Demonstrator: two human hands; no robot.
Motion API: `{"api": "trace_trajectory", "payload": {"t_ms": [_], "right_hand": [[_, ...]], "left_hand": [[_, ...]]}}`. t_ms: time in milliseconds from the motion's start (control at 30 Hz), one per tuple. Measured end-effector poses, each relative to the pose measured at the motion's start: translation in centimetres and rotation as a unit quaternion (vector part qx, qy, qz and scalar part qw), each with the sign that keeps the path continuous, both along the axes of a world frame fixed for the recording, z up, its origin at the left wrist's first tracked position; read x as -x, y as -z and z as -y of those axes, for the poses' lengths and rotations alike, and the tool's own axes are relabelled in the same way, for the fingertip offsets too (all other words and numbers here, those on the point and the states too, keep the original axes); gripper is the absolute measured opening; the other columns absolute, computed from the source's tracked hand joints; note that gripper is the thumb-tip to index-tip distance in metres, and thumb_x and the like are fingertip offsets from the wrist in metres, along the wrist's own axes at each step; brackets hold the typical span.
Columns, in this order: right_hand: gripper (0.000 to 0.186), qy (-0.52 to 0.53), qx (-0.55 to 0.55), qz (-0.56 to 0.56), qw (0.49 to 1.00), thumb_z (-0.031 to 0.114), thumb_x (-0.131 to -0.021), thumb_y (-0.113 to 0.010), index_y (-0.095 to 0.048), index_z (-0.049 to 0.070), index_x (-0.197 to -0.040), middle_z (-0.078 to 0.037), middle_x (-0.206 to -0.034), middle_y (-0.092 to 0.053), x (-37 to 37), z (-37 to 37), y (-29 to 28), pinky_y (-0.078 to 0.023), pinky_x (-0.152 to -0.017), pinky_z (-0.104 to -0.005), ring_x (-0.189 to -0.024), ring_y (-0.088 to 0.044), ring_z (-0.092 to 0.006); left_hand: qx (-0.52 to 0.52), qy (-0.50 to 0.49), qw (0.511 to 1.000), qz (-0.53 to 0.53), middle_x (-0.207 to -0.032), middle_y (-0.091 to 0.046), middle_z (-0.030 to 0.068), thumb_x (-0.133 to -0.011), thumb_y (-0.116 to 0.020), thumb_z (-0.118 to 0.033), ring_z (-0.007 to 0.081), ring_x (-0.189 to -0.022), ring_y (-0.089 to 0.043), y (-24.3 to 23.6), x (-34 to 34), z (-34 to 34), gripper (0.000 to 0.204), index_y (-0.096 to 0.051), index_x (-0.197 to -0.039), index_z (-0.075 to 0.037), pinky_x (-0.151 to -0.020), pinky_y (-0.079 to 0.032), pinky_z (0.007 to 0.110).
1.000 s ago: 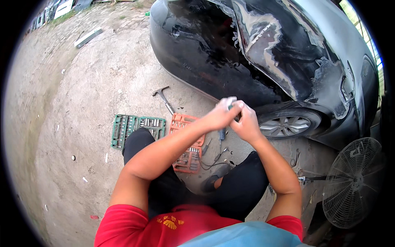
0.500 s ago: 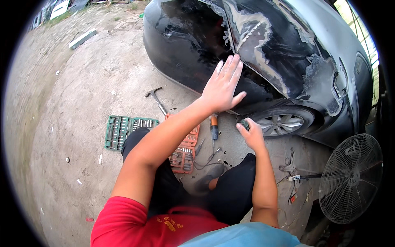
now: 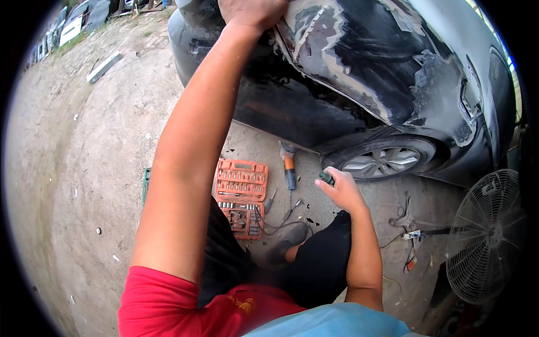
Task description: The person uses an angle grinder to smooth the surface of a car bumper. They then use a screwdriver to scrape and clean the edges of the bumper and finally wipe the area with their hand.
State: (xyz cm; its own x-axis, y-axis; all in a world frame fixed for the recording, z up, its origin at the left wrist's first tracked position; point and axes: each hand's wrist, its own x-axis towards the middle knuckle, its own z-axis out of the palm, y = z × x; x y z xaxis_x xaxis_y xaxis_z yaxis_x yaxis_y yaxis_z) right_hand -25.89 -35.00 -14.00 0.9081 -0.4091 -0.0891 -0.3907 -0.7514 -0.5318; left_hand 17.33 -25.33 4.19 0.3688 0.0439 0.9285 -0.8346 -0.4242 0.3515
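Observation:
My left hand [image 3: 252, 12] is raised to the dark car body [image 3: 376, 50], at or against it near a seam; its fingers run out of the top edge, so their shape is hidden. The body has irregular pale, sanded patches. My right hand [image 3: 342, 194] is closed around a small dark green object [image 3: 327, 178] beside the car's wheel [image 3: 382, 159]. Below the car lie an orange-and-black power tool [image 3: 289, 171] with a cord and an open orange socket case [image 3: 242, 181]. A green case [image 3: 146, 185] is mostly hidden behind my left arm.
A large wire-cage fan [image 3: 482, 236] stands at the right, with scissor-like metal tools [image 3: 404, 219] on the concrete [image 3: 101, 168] beside it. A pale bar [image 3: 104, 66] lies at the upper left, and loose panels [image 3: 73, 28] stand beyond it.
My hands were together over the power tool, then parted. My left hand has risen up along the car body; my right hand moved down with the green object.

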Motion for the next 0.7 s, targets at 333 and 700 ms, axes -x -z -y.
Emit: {"api": "trace_trajectory", "payload": {"t_ms": [333,700], "right_hand": [[0.057,-0.023,-0.018,0.002,1.000,0.045,-0.101,-0.082,-0.074,-0.006,-0.122,-0.033,-0.107,-0.078,0.9,1.2,0.3,-0.059,-0.089,-0.0522,-0.105,-0.076,-0.0514],[0.063,-0.059,-0.010,-0.002,0.998,0.047,-0.100,-0.083,-0.074,-0.009,-0.127,-0.035,-0.113,-0.078,1.0,-0.3,1.4,-0.059,-0.094,-0.0512,-0.111,-0.076,-0.0519]], "left_hand": [[-0.071,0.047,0.995,0.056,-0.183,-0.018,0.0430,-0.109,-0.059,-0.063,0.0588,-0.172,-0.016,8.1,4.5,0.9,0.108,-0.024,-0.173,0.017,-0.139,-0.013,0.067],[-0.305,0.173,0.935,-0.055,-0.187,-0.020,0.0327,-0.100,-0.077,-0.047,0.0485,-0.174,-0.020,22.0,15.5,-4.0,0.108,-0.025,-0.178,0.008,-0.140,-0.024,0.059]]}}
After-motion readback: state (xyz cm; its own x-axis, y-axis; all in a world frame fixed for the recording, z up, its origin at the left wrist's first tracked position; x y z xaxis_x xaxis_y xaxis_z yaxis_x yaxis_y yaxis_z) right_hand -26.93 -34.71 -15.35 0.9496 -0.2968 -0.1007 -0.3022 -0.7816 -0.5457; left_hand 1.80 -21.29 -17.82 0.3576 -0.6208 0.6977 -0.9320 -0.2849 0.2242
